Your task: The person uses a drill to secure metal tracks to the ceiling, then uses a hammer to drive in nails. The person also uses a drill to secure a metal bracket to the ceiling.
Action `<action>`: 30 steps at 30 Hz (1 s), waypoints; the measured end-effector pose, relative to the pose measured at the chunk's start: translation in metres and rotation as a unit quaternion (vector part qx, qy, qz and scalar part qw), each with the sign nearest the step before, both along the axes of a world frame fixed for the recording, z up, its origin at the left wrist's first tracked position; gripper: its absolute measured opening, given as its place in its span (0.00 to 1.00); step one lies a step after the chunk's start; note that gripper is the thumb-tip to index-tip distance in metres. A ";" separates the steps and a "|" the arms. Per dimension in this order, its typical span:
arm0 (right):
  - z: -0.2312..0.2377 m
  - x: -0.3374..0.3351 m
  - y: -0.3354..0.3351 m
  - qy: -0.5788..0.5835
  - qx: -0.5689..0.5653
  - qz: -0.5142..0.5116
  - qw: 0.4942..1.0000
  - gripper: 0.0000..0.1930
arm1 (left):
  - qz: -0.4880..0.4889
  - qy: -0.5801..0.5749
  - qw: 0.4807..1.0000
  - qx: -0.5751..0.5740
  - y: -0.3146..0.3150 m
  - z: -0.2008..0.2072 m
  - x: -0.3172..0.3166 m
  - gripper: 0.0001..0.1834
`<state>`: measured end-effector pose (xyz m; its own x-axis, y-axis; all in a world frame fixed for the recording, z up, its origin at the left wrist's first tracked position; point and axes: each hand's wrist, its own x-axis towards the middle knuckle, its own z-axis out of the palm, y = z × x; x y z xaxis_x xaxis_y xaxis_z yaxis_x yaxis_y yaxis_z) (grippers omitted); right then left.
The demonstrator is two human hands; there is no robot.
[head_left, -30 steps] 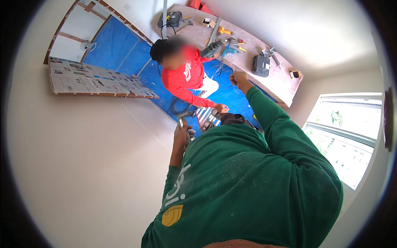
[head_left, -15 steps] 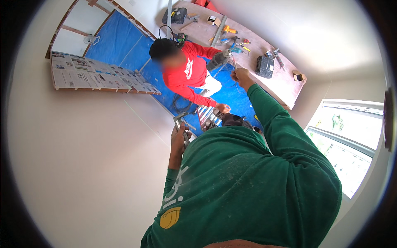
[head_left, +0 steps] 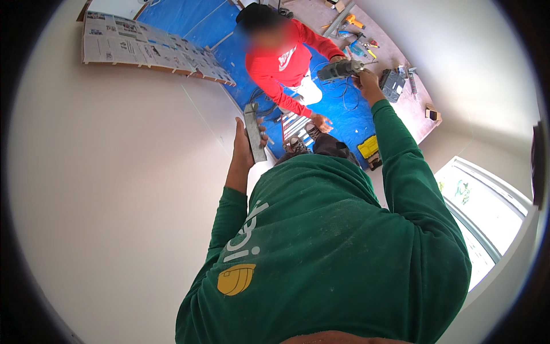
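My left hand (head_left: pixel 243 144) is closed around a grey metal channel piece (head_left: pixel 254 132), tilted upright beside the pale wall. My right hand (head_left: pixel 368 84) reaches out at the far right, its fingers closed at the end of a dark, long-bodied power tool (head_left: pixel 337 70). A co-worker in a red top (head_left: pixel 278 60) also has a hand (head_left: pixel 339 58) on that tool. The co-worker's other hand (head_left: pixel 321 122) is open and low, above the feet. Whether a thin stick remains in my right fingers is hidden.
A work table (head_left: pixel 395 49) carries a yellow tool (head_left: pixel 353 22), a black case (head_left: pixel 393 85) and a small box (head_left: pixel 432 112). Blue sheeting (head_left: pixel 338 109) covers the floor, with cables and a yellow box (head_left: pixel 368 147) on it. A newspaper-covered ledge (head_left: pixel 143 49) and window (head_left: pixel 487 212) flank me.
My right hand has moved right and met the power tool, which the co-worker has brought toward it. My left hand has raised and turned the metal channel. The whole view has shifted.
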<state>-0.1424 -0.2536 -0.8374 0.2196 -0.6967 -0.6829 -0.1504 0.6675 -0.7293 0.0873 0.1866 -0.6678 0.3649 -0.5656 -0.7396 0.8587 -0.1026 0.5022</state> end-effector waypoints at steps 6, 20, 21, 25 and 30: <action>-0.005 -0.007 -0.001 -0.041 0.022 0.020 0.999 0.13 | -0.011 -0.018 1.000 -0.020 -0.017 -0.003 0.023 0.36; -0.006 -0.039 0.018 0.022 -0.434 0.343 0.833 0.21 | 0.021 0.120 0.992 -0.010 -0.093 -0.146 0.062 0.33; -0.003 -0.039 0.019 0.088 -0.459 0.350 0.812 0.22 | 0.030 0.123 0.992 -0.014 -0.102 -0.149 0.060 0.33; 0.004 -0.045 0.017 0.074 -0.394 0.328 0.856 0.22 | -0.001 0.094 0.995 -0.012 -0.127 -0.153 0.054 0.34; -0.012 -0.052 0.002 0.041 -0.270 0.290 0.917 0.22 | -0.002 0.112 0.994 -0.013 -0.145 -0.150 0.048 0.34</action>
